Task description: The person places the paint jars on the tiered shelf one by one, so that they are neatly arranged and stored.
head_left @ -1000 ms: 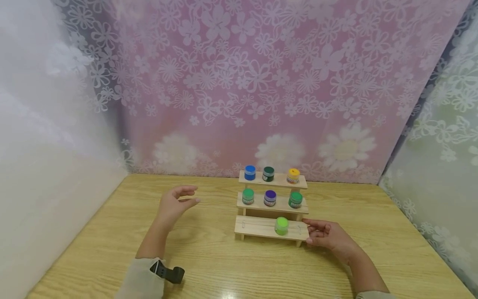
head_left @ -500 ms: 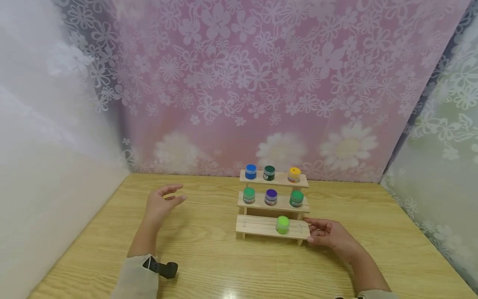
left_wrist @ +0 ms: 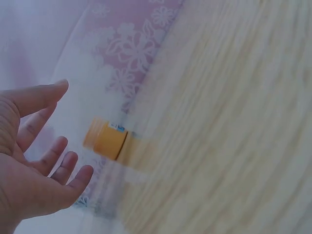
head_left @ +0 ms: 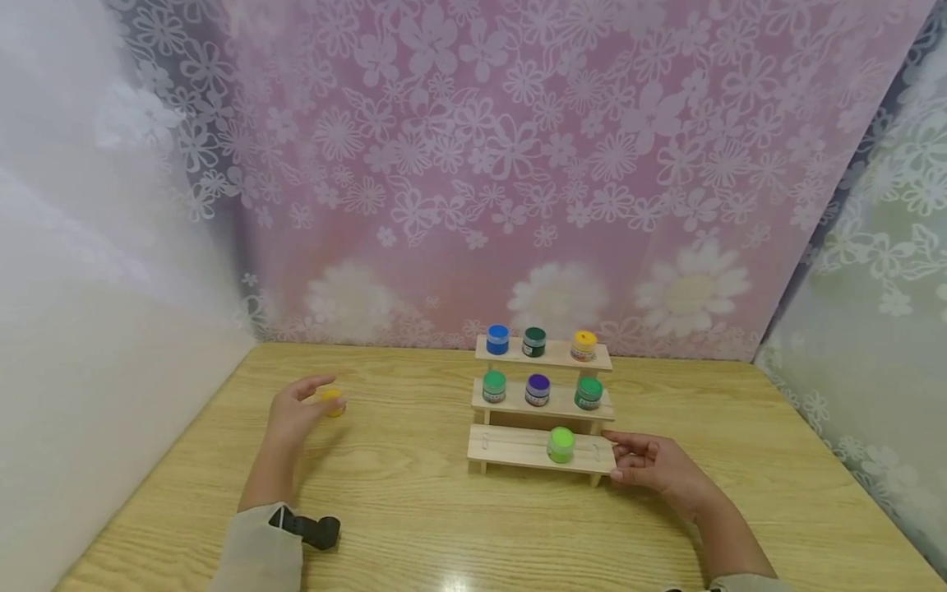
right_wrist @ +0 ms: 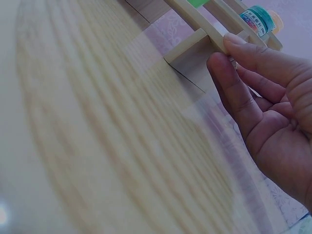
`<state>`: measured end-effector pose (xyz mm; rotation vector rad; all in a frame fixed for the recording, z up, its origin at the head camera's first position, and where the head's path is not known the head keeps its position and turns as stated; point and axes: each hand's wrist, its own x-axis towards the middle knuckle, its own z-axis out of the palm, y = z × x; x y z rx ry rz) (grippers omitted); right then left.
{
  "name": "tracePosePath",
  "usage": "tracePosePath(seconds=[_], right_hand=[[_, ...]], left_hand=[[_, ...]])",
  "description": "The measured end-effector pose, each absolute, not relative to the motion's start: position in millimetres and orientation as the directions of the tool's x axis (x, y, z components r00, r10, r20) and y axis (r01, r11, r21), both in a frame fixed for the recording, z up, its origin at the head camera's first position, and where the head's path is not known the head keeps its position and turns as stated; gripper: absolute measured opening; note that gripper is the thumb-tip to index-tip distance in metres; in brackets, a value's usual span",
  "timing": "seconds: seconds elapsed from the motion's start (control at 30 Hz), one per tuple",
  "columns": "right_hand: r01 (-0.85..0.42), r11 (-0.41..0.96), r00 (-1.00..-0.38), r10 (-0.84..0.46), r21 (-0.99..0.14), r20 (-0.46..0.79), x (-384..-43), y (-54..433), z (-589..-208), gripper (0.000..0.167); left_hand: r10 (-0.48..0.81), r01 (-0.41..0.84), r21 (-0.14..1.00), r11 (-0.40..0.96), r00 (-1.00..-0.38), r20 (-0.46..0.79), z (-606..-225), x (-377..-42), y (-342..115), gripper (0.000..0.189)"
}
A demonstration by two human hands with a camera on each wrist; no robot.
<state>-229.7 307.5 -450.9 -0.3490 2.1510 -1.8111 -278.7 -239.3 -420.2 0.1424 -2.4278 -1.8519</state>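
In the head view my left hand (head_left: 290,418) hovers over the left side of the table, fingers spread and loosely bent. Right by its thumb is a yellow paint jar (head_left: 334,404), partly covered by the hand. The left wrist view shows a gap between the fingers and this jar (left_wrist: 109,140). My right hand (head_left: 662,473) holds the right end of the lowest step of a three-tier wooden stand (head_left: 510,446). Thumb and forefinger pinch that end in the right wrist view. A lime-green paint jar (head_left: 561,445) stands on this step.
The middle step carries a light green jar (head_left: 493,386), a purple jar (head_left: 538,390) and a green jar (head_left: 588,393). On the top step are blue (head_left: 497,339), dark green (head_left: 534,342) and yellow (head_left: 584,345) jars. Floral sheets hang behind the table (head_left: 414,526).
My left hand has moved left, and the yellow jar beside it has come into sight. The right hand has kept its hold on the stand. The jars on the steps stay as they were.
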Motion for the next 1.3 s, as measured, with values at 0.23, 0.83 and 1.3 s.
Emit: tracePosePath(seconds=[0.23,0.83,1.3], right_hand=[[0.015,0.18,-0.925,-0.371,-0.984,-0.082,-229,306,-449,0.074],[0.004,0.162,-0.921,-0.384,-0.987,-0.067,-225,306,-444,0.073],[0.018,0.148,-0.925,-0.373,-0.989,-0.073,-225,305,-444,0.072]], left_hand=[[-0.056,-0.067,0.958,0.28,-0.997,-0.054,-427,-281,-243,0.068],[-0.094,-0.035,0.863,0.504,-0.995,0.015,-440,-283,-231,0.044],[-0.008,0.006,0.904,0.427,-1.0,0.011,-429,-282,-209,0.047]])
